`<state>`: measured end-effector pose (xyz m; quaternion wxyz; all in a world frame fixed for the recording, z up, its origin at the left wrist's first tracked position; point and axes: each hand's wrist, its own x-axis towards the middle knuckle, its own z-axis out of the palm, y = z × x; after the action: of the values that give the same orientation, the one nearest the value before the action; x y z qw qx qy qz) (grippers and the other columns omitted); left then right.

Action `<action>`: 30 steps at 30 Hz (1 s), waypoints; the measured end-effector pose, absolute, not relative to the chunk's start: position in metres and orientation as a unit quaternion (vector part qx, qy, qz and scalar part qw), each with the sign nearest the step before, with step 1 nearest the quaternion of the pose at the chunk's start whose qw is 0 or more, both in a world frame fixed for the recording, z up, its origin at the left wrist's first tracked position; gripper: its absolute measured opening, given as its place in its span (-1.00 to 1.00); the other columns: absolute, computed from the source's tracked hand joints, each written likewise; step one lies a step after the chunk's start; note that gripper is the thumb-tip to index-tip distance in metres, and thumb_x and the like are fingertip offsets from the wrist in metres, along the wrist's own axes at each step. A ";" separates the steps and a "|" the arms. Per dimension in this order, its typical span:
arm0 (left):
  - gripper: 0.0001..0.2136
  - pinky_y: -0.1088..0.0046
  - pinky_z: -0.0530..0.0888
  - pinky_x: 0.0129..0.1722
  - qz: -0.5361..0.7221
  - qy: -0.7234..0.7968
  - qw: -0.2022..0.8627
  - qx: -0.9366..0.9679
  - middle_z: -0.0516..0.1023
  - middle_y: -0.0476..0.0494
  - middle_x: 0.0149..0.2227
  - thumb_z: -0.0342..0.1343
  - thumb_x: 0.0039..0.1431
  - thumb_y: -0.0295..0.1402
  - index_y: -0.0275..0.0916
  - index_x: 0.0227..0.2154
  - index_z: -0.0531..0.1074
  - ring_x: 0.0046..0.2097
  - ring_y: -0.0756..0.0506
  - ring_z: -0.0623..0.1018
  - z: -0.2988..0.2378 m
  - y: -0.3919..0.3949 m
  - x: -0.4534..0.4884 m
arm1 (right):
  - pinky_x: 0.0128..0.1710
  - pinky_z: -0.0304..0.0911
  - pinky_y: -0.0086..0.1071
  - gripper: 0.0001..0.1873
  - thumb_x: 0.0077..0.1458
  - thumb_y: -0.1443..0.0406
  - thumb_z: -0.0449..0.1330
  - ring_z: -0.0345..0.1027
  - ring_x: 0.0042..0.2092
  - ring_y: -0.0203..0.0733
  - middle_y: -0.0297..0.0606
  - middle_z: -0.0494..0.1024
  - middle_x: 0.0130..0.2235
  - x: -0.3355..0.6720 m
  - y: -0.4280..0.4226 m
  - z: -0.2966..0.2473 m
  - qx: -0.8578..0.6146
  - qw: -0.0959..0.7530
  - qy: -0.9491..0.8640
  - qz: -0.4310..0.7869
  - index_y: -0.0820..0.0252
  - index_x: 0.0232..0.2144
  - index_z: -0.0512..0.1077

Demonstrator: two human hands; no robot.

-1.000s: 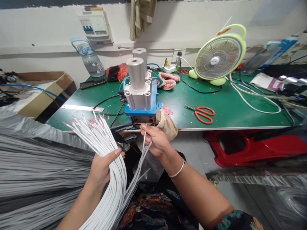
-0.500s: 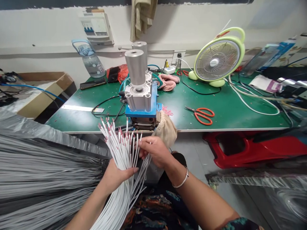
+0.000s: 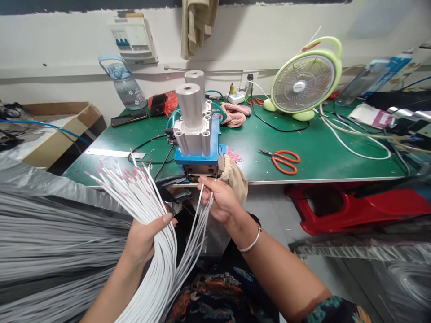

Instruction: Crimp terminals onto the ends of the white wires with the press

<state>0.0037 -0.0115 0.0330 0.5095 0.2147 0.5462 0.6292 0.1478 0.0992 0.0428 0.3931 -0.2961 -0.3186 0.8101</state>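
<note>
A thick bundle of white cables (image 3: 161,255) with reddish tips fans out toward the left, and my left hand (image 3: 148,233) is wrapped around it. My right hand (image 3: 218,197) pinches a white cable near its end, right at the front of the pneumatic press (image 3: 193,154). Several more thin cables (image 3: 198,233) hang down from the same hand. The press has silver cylinders on a blue body and stands at the table's front edge. The cable's tip is hidden by my fingers and the press front. A beige cloth bag (image 3: 237,181) hangs just beyond my right hand.
Orange-handled scissors (image 3: 284,161) lie on the green table (image 3: 249,170), right of the press. A steel ruler (image 3: 114,154), a phone (image 3: 129,118) and a bottle (image 3: 129,92) are on the left. Behind stands a green fan (image 3: 305,85). Grey cables (image 3: 60,242) fill the lower left.
My left hand and the bundle have moved left and away from my right hand. My right hand has lifted a cable up to the press front. The press cylinders sit lower.
</note>
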 end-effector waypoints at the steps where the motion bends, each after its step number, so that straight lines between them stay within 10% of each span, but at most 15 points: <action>1: -0.74 0.51 0.42 -0.48 0.627 0.548 0.511 0.213 0.43 0.06 -0.59 0.31 -0.27 -0.46 -0.27 -0.46 0.37 -0.54 0.01 0.47 0.032 -0.012 0.004 | -0.69 -0.02 -0.55 -0.75 -0.10 0.17 0.24 0.01 -0.66 -0.50 -0.41 0.33 -0.60 0.150 0.099 0.042 -0.294 0.393 -0.321 0.810 0.25 -0.56 0.35; 11: -0.73 0.48 0.33 -0.46 0.547 0.572 0.481 0.378 0.41 0.04 -0.54 0.31 -0.28 -0.44 -0.27 -0.46 0.38 -0.50 0.01 0.37 0.005 -0.018 0.001 | -0.48 0.18 -0.48 -0.80 -0.08 0.21 0.24 0.26 -0.51 -0.39 -0.33 0.44 -0.52 0.170 0.084 0.035 -0.266 0.329 -0.415 0.806 0.28 -0.45 0.48; 17: -0.80 0.46 0.33 -0.43 0.459 0.595 0.446 0.486 0.41 0.00 -0.53 0.30 -0.24 -0.43 -0.27 -0.53 0.37 -0.45 -0.03 0.38 0.002 -0.018 0.003 | -0.68 0.08 -0.55 -0.74 -0.11 0.18 0.26 0.20 -0.63 -0.44 -0.35 0.41 -0.59 0.160 0.081 0.034 -0.300 0.306 -0.437 0.791 0.31 -0.50 0.45; 30: -0.67 0.50 0.47 -0.50 0.620 0.541 0.543 0.169 0.46 0.05 -0.58 0.33 -0.29 -0.43 -0.26 -0.40 0.36 -0.53 -0.01 0.50 0.023 -0.015 -0.008 | -0.64 0.23 -0.57 -0.81 -0.13 0.25 0.27 0.27 -0.61 -0.45 -0.37 0.42 -0.54 0.145 0.092 0.043 -0.307 0.397 -0.241 0.831 0.29 -0.50 0.40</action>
<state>-0.0083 -0.0147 0.0229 0.5433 0.1695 0.5406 0.6196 0.1454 0.0918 0.0427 0.3966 -0.3074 -0.2413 0.8306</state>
